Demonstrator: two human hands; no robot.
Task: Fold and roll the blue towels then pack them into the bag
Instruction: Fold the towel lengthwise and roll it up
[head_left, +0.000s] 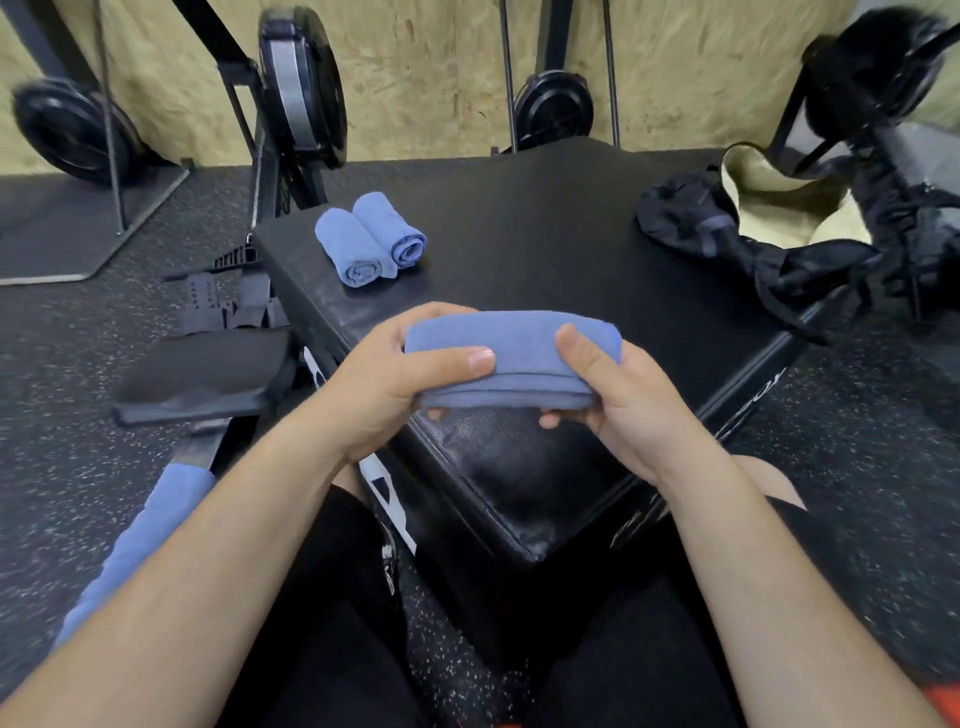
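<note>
While a rolled blue towel (511, 358) is held over the near corner of a black padded box (545, 249), two more rolled towels (371, 239) are seen lying side by side, touching, near the box's far left edge. The left hand (395, 384) is curled round one end of the held roll and the right hand (618, 400) round the other, thumbs on top. A black bag (769, 218) with a pale lining lies open on the box at the upper right of the frame. The box is set on speckled rubber flooring (67, 457); a chipboard wall (426, 67) and a rowing-machine flywheel (304, 83) are ranged behind. At lower left another blue towel (140, 545) is partly hidden by the left forearm (208, 571). The bag's right side is blurred, and its contents cannot be made out.
</note>
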